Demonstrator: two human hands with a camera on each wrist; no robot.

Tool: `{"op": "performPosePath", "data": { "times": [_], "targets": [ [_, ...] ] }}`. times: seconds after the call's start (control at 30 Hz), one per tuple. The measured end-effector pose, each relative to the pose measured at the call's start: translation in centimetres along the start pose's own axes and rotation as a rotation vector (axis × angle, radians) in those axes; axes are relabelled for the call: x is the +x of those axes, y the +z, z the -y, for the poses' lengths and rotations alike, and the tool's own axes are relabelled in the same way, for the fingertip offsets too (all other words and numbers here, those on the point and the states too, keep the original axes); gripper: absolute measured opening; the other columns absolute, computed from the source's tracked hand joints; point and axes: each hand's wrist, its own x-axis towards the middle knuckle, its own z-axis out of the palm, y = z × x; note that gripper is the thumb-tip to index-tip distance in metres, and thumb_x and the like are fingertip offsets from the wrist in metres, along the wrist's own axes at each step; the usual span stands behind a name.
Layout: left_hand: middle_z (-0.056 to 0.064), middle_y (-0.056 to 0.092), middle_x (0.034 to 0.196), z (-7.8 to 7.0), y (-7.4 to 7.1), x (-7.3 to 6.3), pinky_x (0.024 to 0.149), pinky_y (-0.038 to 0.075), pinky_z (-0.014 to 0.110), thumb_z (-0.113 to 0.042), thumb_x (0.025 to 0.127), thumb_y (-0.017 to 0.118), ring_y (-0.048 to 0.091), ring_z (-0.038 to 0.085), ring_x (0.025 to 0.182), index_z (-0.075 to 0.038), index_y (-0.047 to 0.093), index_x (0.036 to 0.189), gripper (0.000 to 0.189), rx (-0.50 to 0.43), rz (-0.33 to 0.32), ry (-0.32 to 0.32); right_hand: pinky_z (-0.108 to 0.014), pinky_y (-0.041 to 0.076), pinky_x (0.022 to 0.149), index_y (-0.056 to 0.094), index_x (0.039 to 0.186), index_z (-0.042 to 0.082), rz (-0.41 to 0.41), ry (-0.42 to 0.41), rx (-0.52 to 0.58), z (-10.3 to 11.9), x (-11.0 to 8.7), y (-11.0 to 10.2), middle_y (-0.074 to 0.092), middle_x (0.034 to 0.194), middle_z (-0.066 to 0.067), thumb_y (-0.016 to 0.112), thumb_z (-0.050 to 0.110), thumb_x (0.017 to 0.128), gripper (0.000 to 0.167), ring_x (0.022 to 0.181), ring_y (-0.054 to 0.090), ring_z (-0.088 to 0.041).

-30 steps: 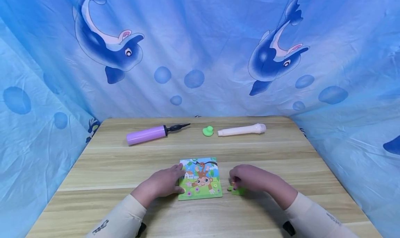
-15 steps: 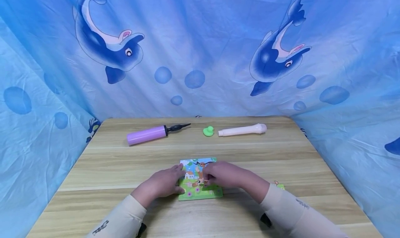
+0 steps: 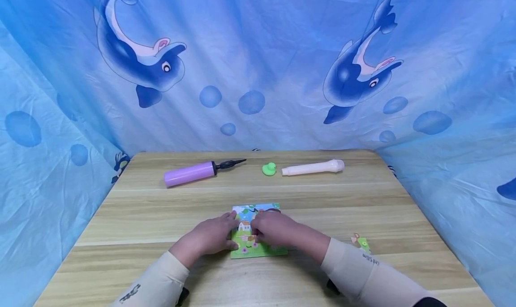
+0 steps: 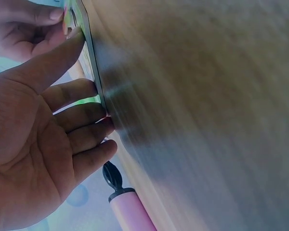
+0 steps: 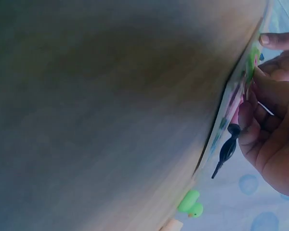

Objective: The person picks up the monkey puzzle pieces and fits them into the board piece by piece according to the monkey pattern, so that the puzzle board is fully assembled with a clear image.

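Observation:
A square jigsaw puzzle (image 3: 258,253) with a colourful picture lies on the table in front of me. Along its left edge rests my left hand (image 3: 213,234), fingers and thumb extended and touching the border; the left wrist view shows the open palm (image 4: 26,139). My right hand (image 3: 278,228) is over the middle of the puzzle, thumb and fingers curled together, pinching a puzzle piece that they mostly hide. In the right wrist view the right hand (image 5: 274,130) has its fingertips at the puzzle's surface. A loose puzzle piece (image 3: 364,243) lies by the right sleeve, partly covered.
At the back of the wooden table (image 3: 161,213) lie a purple hand pump (image 3: 190,174) with a black nozzle, a green toy duck (image 3: 269,169) and a pale pink toy microphone (image 3: 312,167). A blue dolphin-print curtain (image 3: 282,65) surrounds the table.
My right hand has moved left from the table beside the puzzle to over its middle. A loose piece now shows farther right, by the sleeve. The left hand stays put.

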Motion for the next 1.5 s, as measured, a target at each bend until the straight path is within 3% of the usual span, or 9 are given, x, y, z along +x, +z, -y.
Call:
{"op": "performPosePath", "data": {
  "times": [0.2, 0.57, 0.8, 1.07, 1.23, 1.5],
  "targets": [
    [0.022, 0.039, 0.153, 0.0, 0.1, 0.0, 0.11, 0.04, 0.052, -0.037, 0.085, 0.075, 0.041, 0.038, 0.139, -0.006, 0.054, 0.139, 0.067, -0.001, -0.008, 0.001, -0.021, 0.051, 0.072, 0.067, 0.091, 0.024, -0.016, 0.018, -0.02, 0.5, -0.5, 0.6, 0.058, 0.086, 0.012, 0.071, 0.033, 0.091, 0.009, 0.079, 0.054, -0.002],
    [0.021, 0.04, 0.153, 0.0, 0.2, 0.2, 0.11, 0.041, 0.051, -0.038, 0.084, 0.075, 0.041, 0.037, 0.14, -0.006, 0.055, 0.139, 0.067, 0.012, -0.01, -0.004, -0.021, 0.049, 0.067, 0.069, 0.095, 0.022, -0.105, -0.069, -0.185, 1.4, -1.7, 1.3, 0.053, 0.086, 0.008, 0.066, 0.033, 0.094, 0.011, 0.074, 0.049, -0.005],
    [0.021, 0.039, 0.153, -0.1, 0.4, 0.2, 0.111, 0.04, 0.051, -0.039, 0.085, 0.075, 0.041, 0.037, 0.139, -0.006, 0.054, 0.14, 0.067, 0.023, -0.013, 0.002, -0.022, 0.05, 0.072, 0.07, 0.108, 0.02, -0.075, -0.094, -0.267, 1.9, -2.6, 1.1, 0.052, 0.092, 0.005, 0.063, 0.031, 0.096, 0.018, 0.08, 0.049, -0.006],
    [0.021, 0.038, 0.153, -0.1, 0.7, 0.2, 0.111, 0.039, 0.053, -0.038, 0.085, 0.074, 0.04, 0.038, 0.139, -0.006, 0.053, 0.141, 0.068, 0.023, -0.011, 0.002, -0.022, 0.052, 0.083, 0.065, 0.126, 0.021, -0.002, -0.123, -0.188, 1.1, -3.6, 0.6, 0.055, 0.106, 0.006, 0.064, 0.045, 0.093, 0.041, 0.092, 0.052, -0.005],
    [0.021, 0.037, 0.154, -0.1, 0.6, 0.2, 0.112, 0.038, 0.053, -0.038, 0.085, 0.074, 0.039, 0.038, 0.14, -0.007, 0.052, 0.141, 0.068, 0.011, -0.003, -0.003, -0.022, 0.051, 0.089, 0.066, 0.124, 0.022, 0.004, -0.151, -0.105, 0.1, -4.4, -0.2, 0.059, 0.111, 0.008, 0.065, 0.045, 0.092, 0.039, 0.099, 0.055, -0.004],
    [0.02, 0.036, 0.155, -0.2, 0.3, 0.1, 0.113, 0.036, 0.054, -0.037, 0.085, 0.074, 0.037, 0.038, 0.142, -0.006, 0.051, 0.142, 0.069, -0.001, 0.002, -0.01, -0.032, 0.054, 0.093, 0.066, 0.123, 0.015, -0.054, 0.002, 0.007, -3.5, -7.6, -1.6, 0.062, 0.116, 0.003, 0.07, 0.036, 0.089, 0.04, 0.106, 0.059, -0.012]
  ]
}}
